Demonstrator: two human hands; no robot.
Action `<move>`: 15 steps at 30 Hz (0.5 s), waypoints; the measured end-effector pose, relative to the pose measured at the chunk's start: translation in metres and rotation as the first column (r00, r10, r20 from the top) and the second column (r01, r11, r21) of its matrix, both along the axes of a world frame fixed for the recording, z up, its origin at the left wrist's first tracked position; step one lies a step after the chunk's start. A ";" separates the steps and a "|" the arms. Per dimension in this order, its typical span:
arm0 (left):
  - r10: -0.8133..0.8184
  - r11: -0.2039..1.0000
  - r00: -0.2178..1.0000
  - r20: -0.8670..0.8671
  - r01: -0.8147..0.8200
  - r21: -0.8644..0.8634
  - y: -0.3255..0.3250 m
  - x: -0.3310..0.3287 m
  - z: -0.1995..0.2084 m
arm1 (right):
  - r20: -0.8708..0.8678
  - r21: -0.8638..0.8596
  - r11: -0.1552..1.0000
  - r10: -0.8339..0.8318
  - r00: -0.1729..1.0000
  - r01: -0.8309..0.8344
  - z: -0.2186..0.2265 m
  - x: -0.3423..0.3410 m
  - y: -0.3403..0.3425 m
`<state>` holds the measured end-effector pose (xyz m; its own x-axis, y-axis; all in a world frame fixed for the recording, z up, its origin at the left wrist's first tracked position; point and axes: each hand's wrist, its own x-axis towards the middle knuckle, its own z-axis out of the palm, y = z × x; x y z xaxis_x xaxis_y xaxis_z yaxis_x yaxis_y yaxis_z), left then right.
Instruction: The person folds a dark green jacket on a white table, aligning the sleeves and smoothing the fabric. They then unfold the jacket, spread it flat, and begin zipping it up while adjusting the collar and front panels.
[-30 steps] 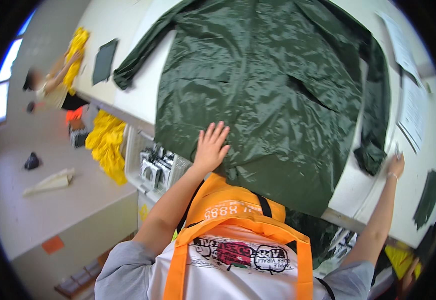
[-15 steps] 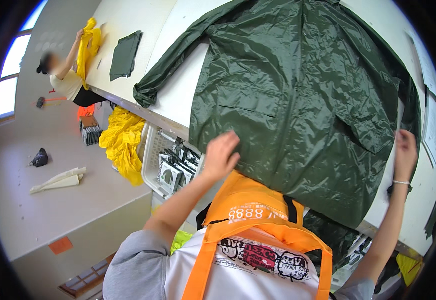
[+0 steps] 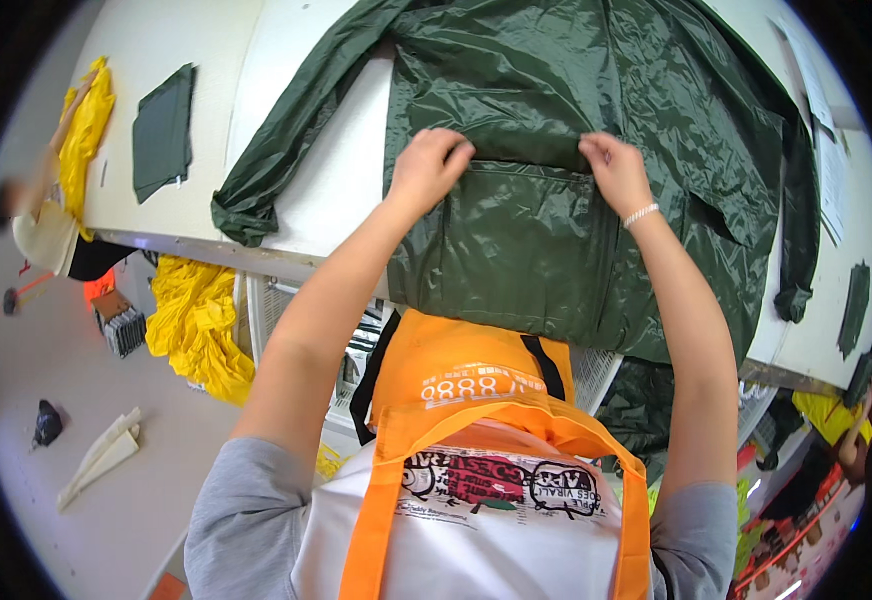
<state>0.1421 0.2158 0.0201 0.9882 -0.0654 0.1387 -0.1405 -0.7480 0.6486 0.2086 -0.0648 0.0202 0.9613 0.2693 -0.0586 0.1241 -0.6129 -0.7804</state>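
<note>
A dark green, shiny raincoat (image 3: 516, 250) lies spread on the white table, its near hem hanging at the front edge. On its left front panel, a pocket flap (image 3: 531, 150) appears lifted along the pocket's top edge. My left hand (image 3: 430, 170) pinches the flap's left end, thumb and fingers together. At the flap's right end my right hand (image 3: 618, 174), with a pale bracelet at the wrist, pinches in the same way. The raincoat's left sleeve (image 3: 296, 150) reaches out across the table, its cuff bunched.
A folded dark green piece (image 3: 163, 130) lies on the table (image 3: 221, 120) at left. Beyond it a co-worker (image 3: 46, 235) handles yellow cloth (image 3: 86, 140). Yellow garments (image 3: 196, 325) are heaped below the table edge. Papers (image 3: 828, 180) lie at right. I wear an orange apron (image 3: 476, 350).
Both hands have come onto the left pocket: the left moved up, the right crossed leftward from the raincoat's right edge. The flap, flat before, is now pinched at both ends. The view has shifted.
</note>
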 end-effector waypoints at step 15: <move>0.061 0.777 0.906 -0.418 -0.306 -0.551 0.035 0.038 -0.004 | -0.683 0.089 0.932 -0.199 0.703 0.350 0.000 0.045 0.002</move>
